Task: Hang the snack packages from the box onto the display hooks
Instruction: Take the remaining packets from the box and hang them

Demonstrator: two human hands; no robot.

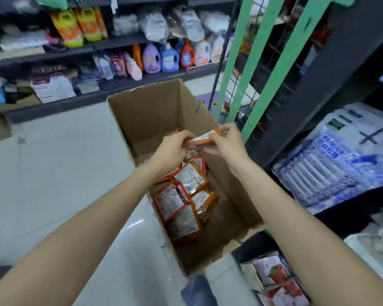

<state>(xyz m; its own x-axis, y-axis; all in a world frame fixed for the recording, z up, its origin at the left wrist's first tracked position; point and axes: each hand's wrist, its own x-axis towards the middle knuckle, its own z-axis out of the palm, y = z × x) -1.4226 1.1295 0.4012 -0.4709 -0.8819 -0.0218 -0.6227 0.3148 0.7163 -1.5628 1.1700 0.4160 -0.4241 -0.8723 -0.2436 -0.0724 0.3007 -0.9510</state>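
Note:
An open cardboard box (155,111) stands on the floor in front of me. Several orange snack packages (186,195) lie in its bottom. Above the box, my left hand (174,146) and my right hand (226,142) both grip a small bunch of orange snack packages (202,138), fingers curled over the edges. A dark wire display rack (263,69) with green uprights stands just right of the box; its hooks are hard to make out.
Shelves with detergent bottles (168,57) and bags line the far side of the aisle. Large white and blue bags (345,155) fill the right shelf. More packets (276,281) lie at lower right. Pale tiled floor (64,173) spreads to the left.

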